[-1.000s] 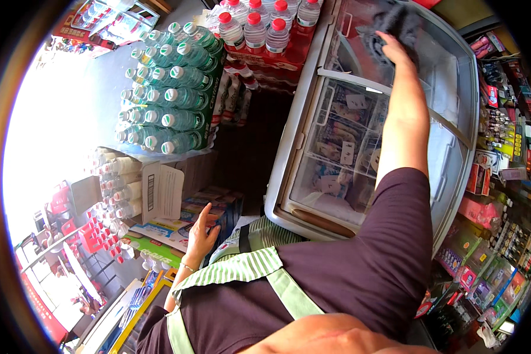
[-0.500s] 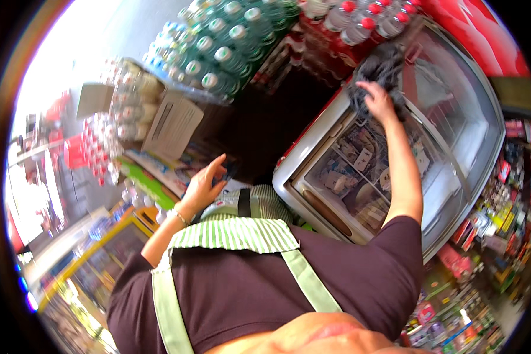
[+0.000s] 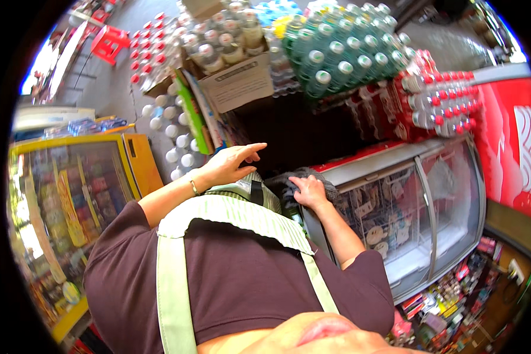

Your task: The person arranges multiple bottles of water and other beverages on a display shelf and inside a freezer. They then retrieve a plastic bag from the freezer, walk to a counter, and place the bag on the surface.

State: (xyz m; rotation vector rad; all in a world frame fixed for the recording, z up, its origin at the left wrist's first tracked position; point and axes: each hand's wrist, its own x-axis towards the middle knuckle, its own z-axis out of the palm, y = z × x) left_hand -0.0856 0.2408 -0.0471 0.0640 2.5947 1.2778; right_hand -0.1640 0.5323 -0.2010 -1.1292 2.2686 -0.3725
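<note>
My right hand (image 3: 310, 192) has its fingers on a dark grey rag (image 3: 282, 183), bunched at the near left corner of a chest freezer (image 3: 433, 218). The freezer has a grey frame and sliding glass lids, and packaged goods show through the glass. My left hand (image 3: 230, 165) hovers in front of my body with its fingers stretched out and nothing in it. A bracelet circles that wrist. Below it hangs my green striped apron (image 3: 236, 215).
Packs of green bottles (image 3: 345, 53) and red-capped bottles (image 3: 442, 100) stand behind the freezer. An opened carton (image 3: 239, 82) and white-capped bottles (image 3: 171, 130) are at the left. A yellow-framed glass cabinet (image 3: 71, 206) stands far left; small packaged goods (image 3: 448, 301) lie at the right.
My right hand has drawn the rag from the glass lid to the freezer's near left corner. The view has turned, showing more of the left cabinet. My left hand stays spread.
</note>
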